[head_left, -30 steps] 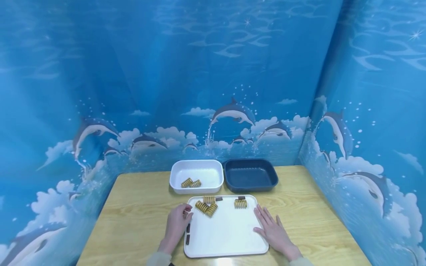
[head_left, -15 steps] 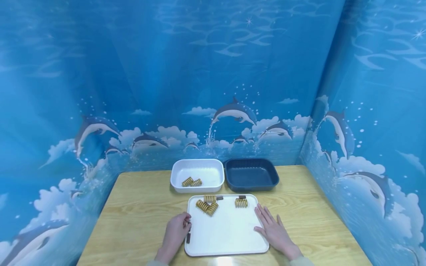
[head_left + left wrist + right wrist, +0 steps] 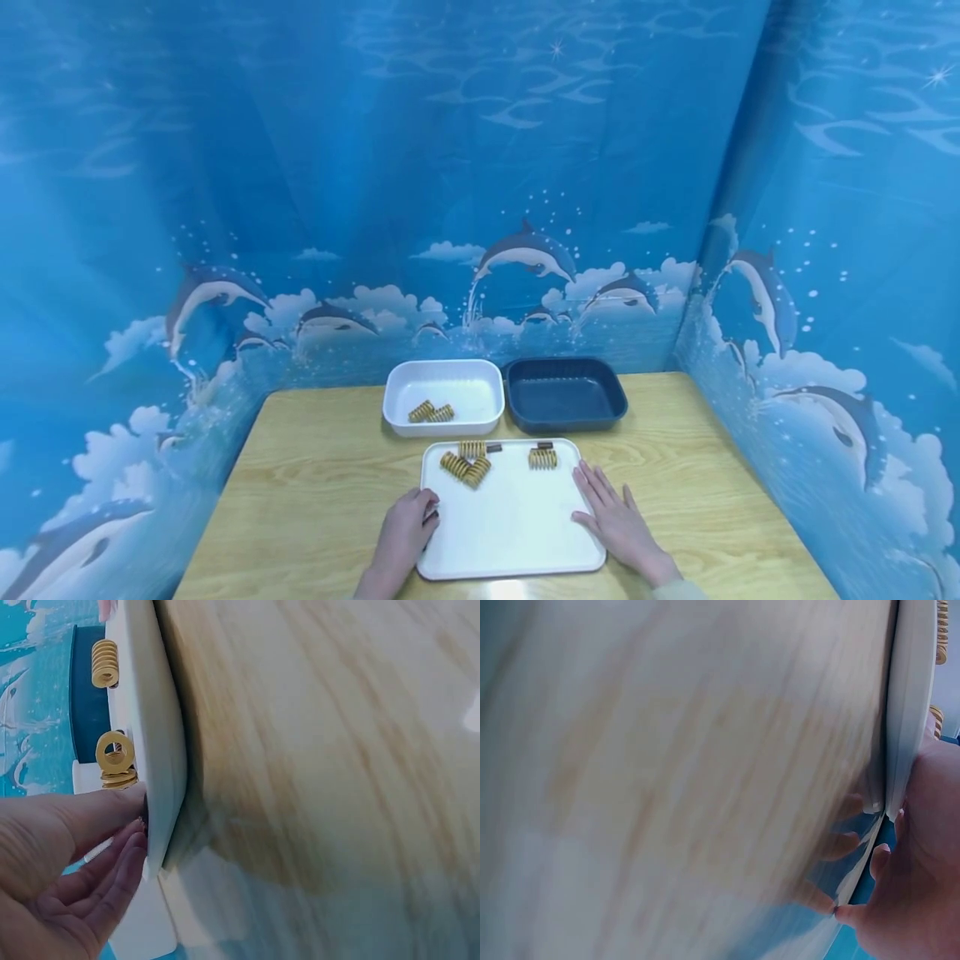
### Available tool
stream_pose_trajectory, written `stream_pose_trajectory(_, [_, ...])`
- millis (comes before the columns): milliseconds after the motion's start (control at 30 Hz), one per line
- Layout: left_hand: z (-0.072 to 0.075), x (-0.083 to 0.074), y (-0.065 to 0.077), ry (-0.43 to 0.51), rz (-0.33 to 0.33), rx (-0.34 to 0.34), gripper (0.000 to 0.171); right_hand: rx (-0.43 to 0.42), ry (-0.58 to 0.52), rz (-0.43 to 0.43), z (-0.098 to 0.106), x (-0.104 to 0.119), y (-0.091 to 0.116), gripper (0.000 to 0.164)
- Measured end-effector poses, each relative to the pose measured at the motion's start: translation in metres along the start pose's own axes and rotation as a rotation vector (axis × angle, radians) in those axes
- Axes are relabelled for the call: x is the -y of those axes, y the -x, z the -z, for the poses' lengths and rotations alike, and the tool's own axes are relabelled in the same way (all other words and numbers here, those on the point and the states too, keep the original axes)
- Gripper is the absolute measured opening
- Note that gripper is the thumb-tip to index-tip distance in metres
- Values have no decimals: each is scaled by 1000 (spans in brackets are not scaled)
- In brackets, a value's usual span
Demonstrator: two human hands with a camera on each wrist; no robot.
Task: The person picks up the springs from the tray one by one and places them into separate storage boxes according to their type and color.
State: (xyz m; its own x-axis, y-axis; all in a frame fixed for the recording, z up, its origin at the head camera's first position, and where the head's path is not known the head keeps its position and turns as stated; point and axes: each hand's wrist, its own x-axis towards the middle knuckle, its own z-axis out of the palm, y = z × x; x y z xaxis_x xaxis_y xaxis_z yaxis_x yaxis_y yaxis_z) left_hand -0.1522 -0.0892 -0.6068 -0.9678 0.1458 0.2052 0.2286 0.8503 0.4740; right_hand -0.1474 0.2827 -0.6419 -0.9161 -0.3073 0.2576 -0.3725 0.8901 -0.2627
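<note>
In the head view the light is bright and quite even; only a soft shadow lies under the white bin (image 3: 442, 431). A white glare sits on the tabletop (image 3: 712, 492), just beside the near edge of the tray (image 3: 517, 525). The coils of the springs (image 3: 453, 465) look a little soft. Both wrist views are dimmer. In the left one the tabletop is hazy; in the right one it is strongly blurred, and fingers reflect in its shine.

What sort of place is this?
Likely a small indoor tabletop booth: a dolphin-print backdrop encloses the back and sides of a wood-grain table, where a white tray holds coil springs. Can't tell what room it stands in.
</note>
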Motion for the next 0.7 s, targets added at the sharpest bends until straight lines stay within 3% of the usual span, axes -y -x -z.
stream_pose_trajectory(133, [1,-3,-2,-66,53,43,22,12,-9,-13,1,2,0,65])
stream_pose_trajectory(233, [1,-4,-4,-72,37,36,21,-6,-16,-4,0,1,0,66])
stream_pose_trajectory(300, [-1,-5,-5,-61,-9,5,22,-15,-18,9,0,1,1,66])
stream_pose_trajectory(433, [-5,-10,-12,-2,-53,-35,22,-24,-7,22,-1,0,2,67])
stream_pose_trajectory(700, [-7,-24,-30,140,-39,-21,22,-7,-19,12,-4,-3,2,68])
